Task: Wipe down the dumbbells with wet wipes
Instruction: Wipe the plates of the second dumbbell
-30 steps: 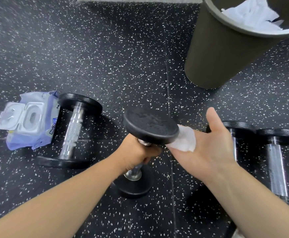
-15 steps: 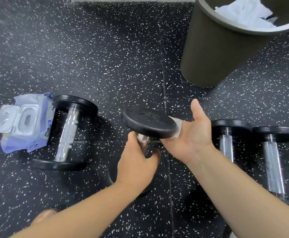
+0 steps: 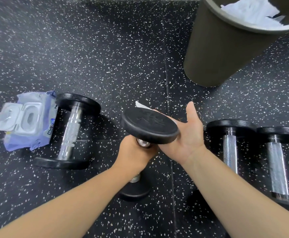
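While the left hand (image 3: 133, 152) holds it, the dumbbell (image 3: 149, 127) points upward.

The left forearm (image 3: 81, 200) and the right forearm (image 3: 234, 182) are bare, uncovered from the wrists to where the picture cuts them off. The left hand (image 3: 135, 152) and the right hand (image 3: 188, 136) are bare as well; fine creases line the right palm and wrist.

Place: you're likely in a gym.
Floor: speckled black rubber tiles (image 3: 106, 48) under you.
Gear: chrome-handled dumbbells (image 3: 69, 129) beside you.
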Available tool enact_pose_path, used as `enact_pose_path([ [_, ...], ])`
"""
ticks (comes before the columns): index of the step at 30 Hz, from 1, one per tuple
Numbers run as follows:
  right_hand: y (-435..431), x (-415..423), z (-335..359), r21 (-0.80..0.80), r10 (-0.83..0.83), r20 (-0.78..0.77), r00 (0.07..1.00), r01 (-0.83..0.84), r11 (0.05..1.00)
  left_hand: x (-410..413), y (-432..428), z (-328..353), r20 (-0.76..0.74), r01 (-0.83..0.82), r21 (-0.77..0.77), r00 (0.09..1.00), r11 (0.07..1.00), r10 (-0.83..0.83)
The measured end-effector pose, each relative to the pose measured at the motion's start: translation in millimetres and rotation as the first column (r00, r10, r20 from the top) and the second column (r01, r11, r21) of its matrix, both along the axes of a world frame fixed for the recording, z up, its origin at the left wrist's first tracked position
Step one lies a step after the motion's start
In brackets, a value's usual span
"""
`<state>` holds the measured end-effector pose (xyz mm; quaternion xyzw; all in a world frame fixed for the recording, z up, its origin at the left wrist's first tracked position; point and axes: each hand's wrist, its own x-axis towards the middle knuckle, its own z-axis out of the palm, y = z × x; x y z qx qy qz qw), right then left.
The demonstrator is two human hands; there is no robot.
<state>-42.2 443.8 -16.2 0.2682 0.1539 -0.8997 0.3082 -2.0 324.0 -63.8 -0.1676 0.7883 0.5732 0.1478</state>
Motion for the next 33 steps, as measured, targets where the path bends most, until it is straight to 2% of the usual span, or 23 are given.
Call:
enact_pose_path([
  [6, 32, 28, 18, -0.01, -0.065, 0.047, 0.997, 0.065, 0.998, 0, -1, 4, 0.022, -0.022, -0.07, 0.999, 0.997, 0.024],
  [12, 56, 37, 30, 0.313, 0.041, 0.053, 0.998, -0.056, 0.948, -3, -5, 1, 0.077, -0.018, -0.015, 0.997, 1.0, 0.019],
  [16, 68, 26, 19, 0.615, 0.092, 0.033, 0.995, -0.093, 0.783, -3, -4, 0, 0.069, -0.013, -0.017, 0.997, 1.0, 0.014],
  [17, 68, 25, 15, 0.709, 0.108, 0.018, 0.994, -0.089, 0.699, -4, -4, 0, 0.078, -0.016, -0.016, 0.997, 1.0, 0.018],
  [19, 64, 24, 8, 0.876, 0.215, 0.003, 0.977, -0.106, 0.47, -5, -4, 1, 0.097, -0.011, -0.012, 0.995, 1.0, 0.012],
  [20, 59, 24, 8, 0.903, 0.272, -0.001, 0.962, -0.115, 0.413, -6, -4, 2, 0.104, -0.009, -0.01, 0.994, 1.0, 0.01],
  [21, 54, 24, 8, 0.904, 0.315, -0.02, 0.949, -0.117, 0.41, -7, -4, 2, 0.109, -0.013, -0.005, 0.994, 1.0, 0.013],
  [22, 50, 24, 7, 0.881, 0.325, -0.048, 0.945, -0.113, 0.459, -7, -4, 2, 0.111, -0.02, 0.004, 0.994, 1.0, 0.02],
  [25, 39, 23, 7, 0.668, 0.288, -0.162, 0.944, -0.11, 0.736, -8, -3, 2, 0.094, -0.041, 0.02, 0.995, 0.999, 0.039],
  [27, 35, 29, 14, 0.604, 0.284, -0.212, 0.935, -0.103, 0.79, -9, -4, 2, 0.084, -0.049, 0.009, 0.995, 0.999, 0.048],
  [29, 31, 35, 12, 0.685, 0.245, -0.173, 0.954, -0.062, 0.726, -9, -5, 2, 0.084, -0.058, 0.012, 0.995, 0.998, 0.057],
  [31, 25, 42, 11, 0.839, 0.205, -0.131, 0.97, -0.002, 0.544, -8, -6, 1, 0.089, -0.051, 0.015, 0.995, 0.999, 0.049],
  [33, 19, 42, 8, 0.885, 0.141, -0.143, 0.98, 0.062, 0.462, -7, -6, 2, 0.089, -0.029, 0.03, 0.996, 0.999, 0.026],
])
